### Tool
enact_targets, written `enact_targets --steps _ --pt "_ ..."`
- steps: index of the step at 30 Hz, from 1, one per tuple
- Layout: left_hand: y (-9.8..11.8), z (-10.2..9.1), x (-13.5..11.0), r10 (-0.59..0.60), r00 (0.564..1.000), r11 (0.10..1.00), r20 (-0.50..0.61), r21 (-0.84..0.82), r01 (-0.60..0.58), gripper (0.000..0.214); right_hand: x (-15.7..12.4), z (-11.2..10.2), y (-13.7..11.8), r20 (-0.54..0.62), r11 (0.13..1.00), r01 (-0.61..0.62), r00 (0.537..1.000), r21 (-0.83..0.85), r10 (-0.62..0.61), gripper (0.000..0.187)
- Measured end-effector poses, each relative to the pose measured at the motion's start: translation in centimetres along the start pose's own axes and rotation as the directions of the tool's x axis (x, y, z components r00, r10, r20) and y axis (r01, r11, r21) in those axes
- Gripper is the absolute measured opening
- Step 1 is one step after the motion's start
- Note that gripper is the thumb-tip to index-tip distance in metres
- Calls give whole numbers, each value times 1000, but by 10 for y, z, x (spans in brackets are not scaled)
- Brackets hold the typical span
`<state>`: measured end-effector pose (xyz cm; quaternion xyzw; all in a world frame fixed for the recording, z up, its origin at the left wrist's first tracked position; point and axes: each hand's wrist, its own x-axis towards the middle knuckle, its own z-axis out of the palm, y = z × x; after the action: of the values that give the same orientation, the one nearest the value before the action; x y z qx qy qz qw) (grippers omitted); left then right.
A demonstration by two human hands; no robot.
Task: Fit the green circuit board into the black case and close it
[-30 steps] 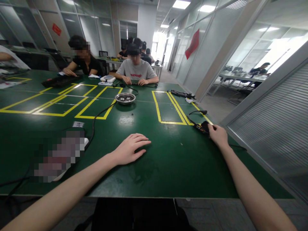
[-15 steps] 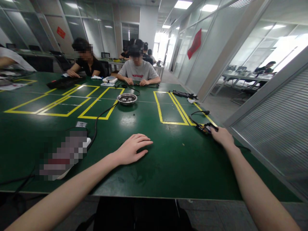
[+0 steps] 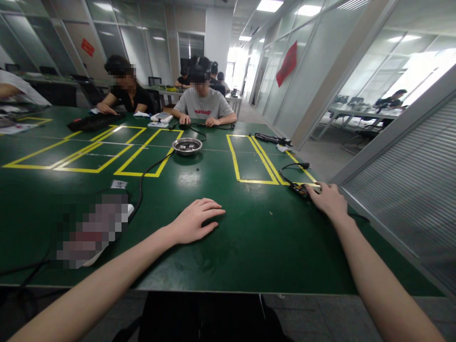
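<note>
My left hand (image 3: 195, 219) lies flat and open on the green table (image 3: 249, 237), palm down, holding nothing. My right hand (image 3: 329, 199) reaches to the table's right edge, its fingers curled round a small black device (image 3: 299, 190) with a black cable (image 3: 290, 167) looping away from it. The device sits by the corner of a yellow taped rectangle (image 3: 251, 161).
A metal bowl (image 3: 187, 146) with small parts stands mid-table, a black cable (image 3: 142, 180) running from near it to a blurred white object (image 3: 89, 228) at the left. Two people sit across the table at work. A black tool (image 3: 271, 139) lies far right. A glass partition stands close on the right.
My right hand has shifted slightly along the table edge while staying on the small black device. My left hand has stayed put.
</note>
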<state>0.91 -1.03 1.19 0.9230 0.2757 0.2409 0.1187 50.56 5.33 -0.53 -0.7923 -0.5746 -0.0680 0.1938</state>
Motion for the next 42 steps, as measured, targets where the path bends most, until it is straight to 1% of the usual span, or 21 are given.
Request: enact_targets --steps 1,2,3,5,7,10,14,22,24,26,28,31,34,36,39,40,42 --pt "0 0 0 -1 1000 1000 0 0 1 34 -3 -4 -5 -14 998 -46 999 -30 46 70" --pt "0 0 0 -2 1000 1000 0 -1 2 34 -6 -7 -10 -17 997 -56 998 -47 55 66" --pt "0 -1 0 -2 1000 1000 1 -3 2 34 -8 -9 -14 -10 998 -41 999 -50 41 61" --pt "0 0 -1 -1 1000 1000 6 -5 1 33 -11 -11 -19 14 999 42 999 -7 -42 51" --pt "0 0 -1 -3 1000 1000 15 -5 3 32 -12 -11 -21 18 995 77 997 59 -78 47" --pt "-1 1 -1 -7 1000 1000 26 -8 7 31 -10 -9 -20 13 989 60 998 139 -63 48" --pt "-1 2 -1 -18 999 1000 39 -14 18 30 -8 -9 -22 7 980 38 999 194 -40 47" --pt "0 0 0 -25 998 999 49 -26 26 30 -8 -12 -22 1 950 -21 1000 311 22 57" --pt "0 0 0 -27 998 999 48 -28 28 30 -8 -11 -21 15 940 -34 999 341 31 54" --pt "-1 0 -1 -26 998 999 49 -30 28 29 -8 -10 -21 43 933 -26 999 358 12 49" --pt "-1 1 -1 -29 998 999 52 -31 31 29 -8 -9 -21 57 935 -4 998 354 -17 47" --pt "-2 1 -2 -31 998 999 58 -31 33 28 -9 -9 -21 35 943 9 999 332 -22 50" --pt "-3 2 -2 -26 998 999 58 -31 28 26 -10 -12 -20 -14 934 10 1000 357 -5 52" --pt "-4 3 -2 -25 998 999 57 -32 27 26 -10 -14 -19 -77 932 12 997 361 17 51" --pt "-4 3 -2 -22 998 999 58 -36 24 26 -11 -15 -21 -164 965 -18 985 262 63 51" --pt "-5 3 -2 -21 998 999 61 -38 23 26 -11 -15 -23 -157 977 -45 984 207 78 51" --pt "-5 3 -2 -23 998 999 66 -39 26 26 -12 -14 -26 -75 990 -103 991 97 110 50"
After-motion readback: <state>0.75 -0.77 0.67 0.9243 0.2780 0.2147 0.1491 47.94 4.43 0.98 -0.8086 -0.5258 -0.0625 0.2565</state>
